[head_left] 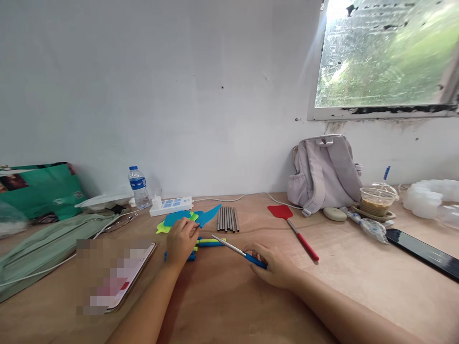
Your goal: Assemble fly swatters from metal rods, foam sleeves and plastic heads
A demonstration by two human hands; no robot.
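Observation:
My right hand (274, 266) is closed around a blue handle (255, 260) with a thin metal rod (229, 245) projecting from it, pointing up and left. On the left, my left hand (183, 241) has its fingers closed on a blue fly swatter head (210, 216), which is tilted. Beneath and beside that hand lie another blue head (175, 218) and a yellow-green perforated head (163, 228). Several blue and yellow-green handles (211, 242) rest between my hands, partly hidden by the left one. Behind them, several metal rods (227, 220) lie side by side.
Right of the rods lies a red fly swatter (279, 211). A phone (134, 272) is at the left, before a power strip (172, 205) and a water bottle (139, 188). A backpack (322, 172), a drink cup (376, 199) and a dark phone (426, 253) occupy the right.

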